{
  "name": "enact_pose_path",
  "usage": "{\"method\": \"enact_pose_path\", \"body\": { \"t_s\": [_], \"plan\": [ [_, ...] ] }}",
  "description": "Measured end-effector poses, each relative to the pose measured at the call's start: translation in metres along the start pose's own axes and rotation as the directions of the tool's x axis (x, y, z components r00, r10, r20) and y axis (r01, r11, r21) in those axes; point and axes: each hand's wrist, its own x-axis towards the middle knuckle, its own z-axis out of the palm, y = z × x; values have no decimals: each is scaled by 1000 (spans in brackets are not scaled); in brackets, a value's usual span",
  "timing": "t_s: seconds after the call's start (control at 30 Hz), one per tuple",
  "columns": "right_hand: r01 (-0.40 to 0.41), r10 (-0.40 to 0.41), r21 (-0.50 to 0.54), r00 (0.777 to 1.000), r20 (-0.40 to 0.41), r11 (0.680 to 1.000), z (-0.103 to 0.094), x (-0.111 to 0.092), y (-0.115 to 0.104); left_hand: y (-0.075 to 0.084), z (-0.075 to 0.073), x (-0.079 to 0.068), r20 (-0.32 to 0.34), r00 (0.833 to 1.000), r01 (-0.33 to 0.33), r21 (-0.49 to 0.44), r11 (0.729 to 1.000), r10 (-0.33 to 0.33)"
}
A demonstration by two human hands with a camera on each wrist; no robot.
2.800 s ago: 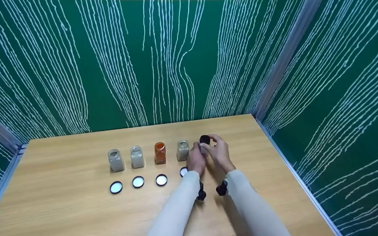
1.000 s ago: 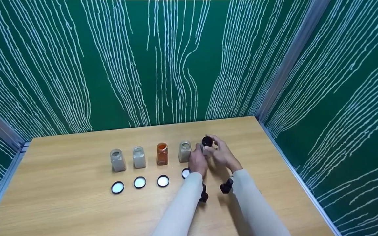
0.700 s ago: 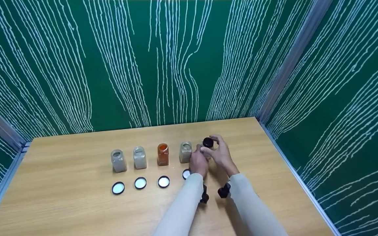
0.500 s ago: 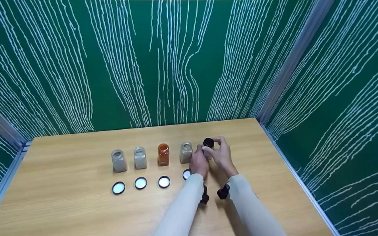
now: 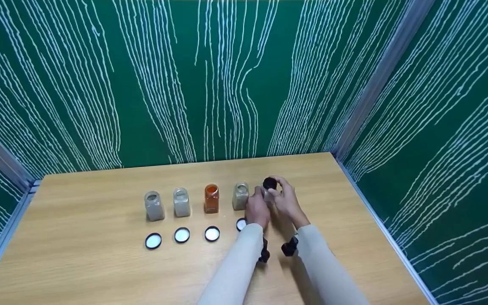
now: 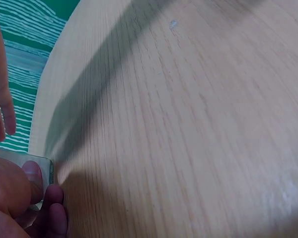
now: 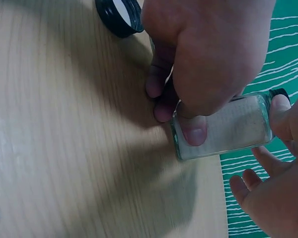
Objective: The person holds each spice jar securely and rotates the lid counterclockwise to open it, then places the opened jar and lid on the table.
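A square glass jar [image 7: 236, 124] with pale contents stands at the right end of a row of jars. My left hand [image 5: 257, 209] grips its lower body, thumb pressed on the glass in the right wrist view. On its neck sits a black lid [image 5: 270, 183], which my right hand [image 5: 287, 203] pinches between thumb and fingers. In the left wrist view the jar's corner [image 6: 48, 168] shows beside my left thumb. Close to the left hand stands an uncapped jar of greyish contents [image 5: 240, 197]; a black lid with white lining [image 5: 241, 224] lies partly hidden by that wrist.
Further left along the wooden table [image 5: 100, 254] stand an orange-filled jar [image 5: 212, 199] and two uncapped pale jars, one being the leftmost jar [image 5: 154, 206]. Three upturned lids lie before them, including the leftmost lid [image 5: 153, 240]. Green panels [image 5: 227, 84] with white lines enclose the table.
My right thumb and fingers have shifted round the black lid, opening and closing in on it. My left hand keeps its grip on the jar. The head view has shifted slightly.
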Motion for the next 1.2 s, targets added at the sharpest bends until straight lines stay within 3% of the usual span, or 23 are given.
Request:
{"method": "enact_pose_path", "body": {
  "t_s": [0.23, 0.5, 0.63, 1.0, 1.2],
  "plan": [
    [-13, 12, 6, 1000, 7, 1000, -2, -1, -1, 0, 0, 1, -17, 1000, -10, -14, 1000, 10],
    [-65, 61, -21, 986, -158, 998, 8, 1, 4, -2, 0, 1, 0, 1000, 14, -36, 999, -14],
    [-61, 51, -44, 979, -199, 997, 10, 1, 5, -3, 1, 1, 17, 1000, 22, -63, 998, -21],
    [15, -28, -116, 994, -110, 993, 7, -1, 0, -2, 0, 3, 18, 1000, 16, -23, 1000, -15],
    [-17, 12, -93, 999, -50, 996, 4, -2, -1, -3, 0, 3, 40, 999, 30, -30, 999, -29]
  ]
}}
